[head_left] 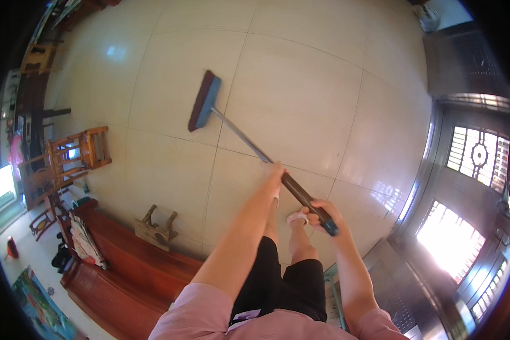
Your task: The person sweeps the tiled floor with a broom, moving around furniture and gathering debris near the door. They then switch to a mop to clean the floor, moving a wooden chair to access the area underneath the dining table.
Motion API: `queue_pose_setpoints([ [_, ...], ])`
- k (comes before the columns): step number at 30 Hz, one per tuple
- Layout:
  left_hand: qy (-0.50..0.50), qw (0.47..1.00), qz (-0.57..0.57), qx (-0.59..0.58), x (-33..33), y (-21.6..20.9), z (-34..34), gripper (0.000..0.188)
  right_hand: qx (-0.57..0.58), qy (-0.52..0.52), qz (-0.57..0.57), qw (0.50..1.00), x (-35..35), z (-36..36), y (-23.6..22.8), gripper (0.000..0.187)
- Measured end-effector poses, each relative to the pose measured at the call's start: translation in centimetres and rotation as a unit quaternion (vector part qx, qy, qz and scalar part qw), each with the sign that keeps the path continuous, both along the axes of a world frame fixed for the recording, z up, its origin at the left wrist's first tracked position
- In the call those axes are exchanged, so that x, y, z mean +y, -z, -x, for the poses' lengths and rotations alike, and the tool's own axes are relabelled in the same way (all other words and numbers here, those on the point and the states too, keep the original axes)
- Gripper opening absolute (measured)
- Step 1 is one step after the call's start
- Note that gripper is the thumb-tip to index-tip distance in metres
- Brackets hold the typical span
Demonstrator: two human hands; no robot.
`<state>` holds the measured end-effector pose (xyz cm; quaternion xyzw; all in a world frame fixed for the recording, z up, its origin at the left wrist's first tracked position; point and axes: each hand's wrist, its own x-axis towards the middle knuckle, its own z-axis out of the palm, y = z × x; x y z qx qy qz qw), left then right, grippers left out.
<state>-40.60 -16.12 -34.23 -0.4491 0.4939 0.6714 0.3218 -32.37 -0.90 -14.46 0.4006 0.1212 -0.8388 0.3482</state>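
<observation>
A push broom (pixel 241 135) with a blue head and dark reddish bristles slants across the view, its head far ahead on the tiled floor (pixel 289 96). Partway down the pole, where the thin metal meets the dark grip, my left hand (pixel 275 171) is closed round it. Lower down, close to the blue end cap, my right hand (pixel 325 214) wraps the dark grip. The bristles point left, and the head appears to rest on the floor.
Wooden chairs (pixel 80 152) stand at the left. A small wooden stool (pixel 156 228) is beside a long reddish wooden bench (pixel 130 249) at lower left. On the right is a metal door (pixel 439 164) with bright grilled panes. My sandalled foot (pixel 296 218) is near the grip.
</observation>
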Motion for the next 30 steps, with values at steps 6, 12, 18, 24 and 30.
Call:
queue_pose_setpoints([
  [6, 0.15, 0.972, -0.072, -0.167, 12.8, -15.0, -9.2, 0.018, -0.081, 0.185, 0.017, 0.979, 8.5, -17.5, -4.0, 0.04],
  [12, 0.364, 0.925, 0.03, -0.105, 22.0, -16.7, -28.9, 0.038, -0.174, 0.352, -0.051, 0.918, 8.5, -33.0, -15.0, 0.037],
  [18, 0.498, 0.848, -0.065, -0.169, 28.4, -23.0, -39.0, 0.04, -0.215, 0.436, -0.136, 0.863, 9.5, -39.1, -21.7, 0.049],
  [24, 0.464, 0.855, -0.162, -0.164, 28.6, -29.1, -39.8, 0.035, -0.211, 0.402, -0.265, 0.85, 8.5, -40.8, -26.1, 0.059],
  [30, 0.393, 0.896, -0.184, -0.089, 26.9, -30.2, -34.8, 0.036, -0.173, 0.311, -0.284, 0.89, 8.7, -36.6, -26.4, 0.066],
])
